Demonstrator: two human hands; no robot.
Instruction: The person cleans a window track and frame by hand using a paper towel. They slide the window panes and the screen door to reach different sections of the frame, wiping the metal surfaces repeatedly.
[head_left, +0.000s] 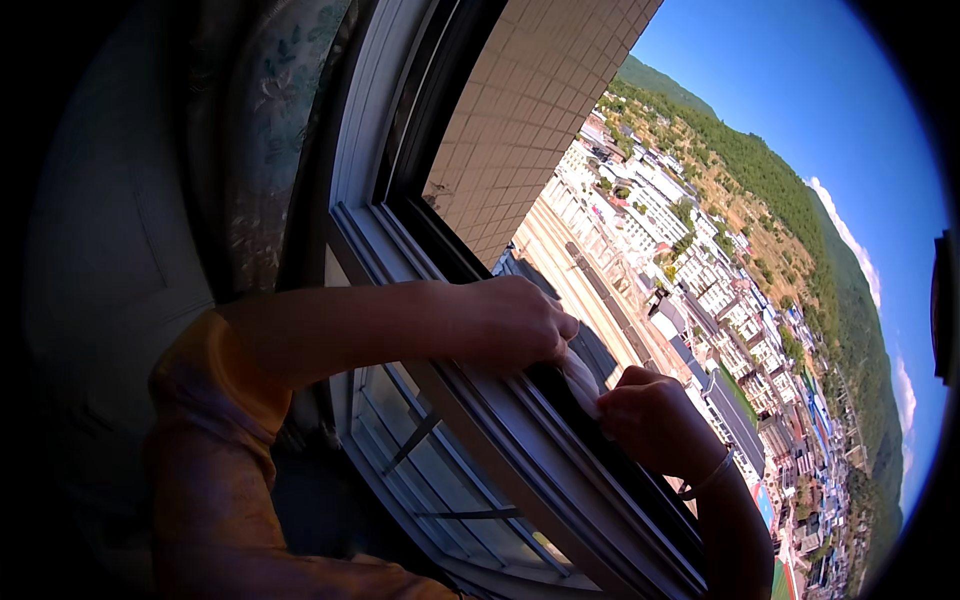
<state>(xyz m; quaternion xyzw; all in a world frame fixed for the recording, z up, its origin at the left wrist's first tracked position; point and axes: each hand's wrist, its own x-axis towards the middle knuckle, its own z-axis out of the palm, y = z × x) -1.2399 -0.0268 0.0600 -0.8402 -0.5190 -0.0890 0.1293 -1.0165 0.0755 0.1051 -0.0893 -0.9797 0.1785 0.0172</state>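
My left hand reaches across the window frame from the left, its fingers pinched on one end of a white cloth or tissue. Lower and to the right, my right hand grips the other end, with a bracelet around its wrist. Between the two hands the white piece is stretched short and partly twisted, just over the dark outer rail of the frame. My fingers hide both of its ends. A yellow-orange sleeve covers my left upper arm.
Beyond the opening is a long drop to a town with green hills behind. A tiled outer wall stands beside the opening. Below the rail are glass panes with bars. A patterned curtain hangs at the left.
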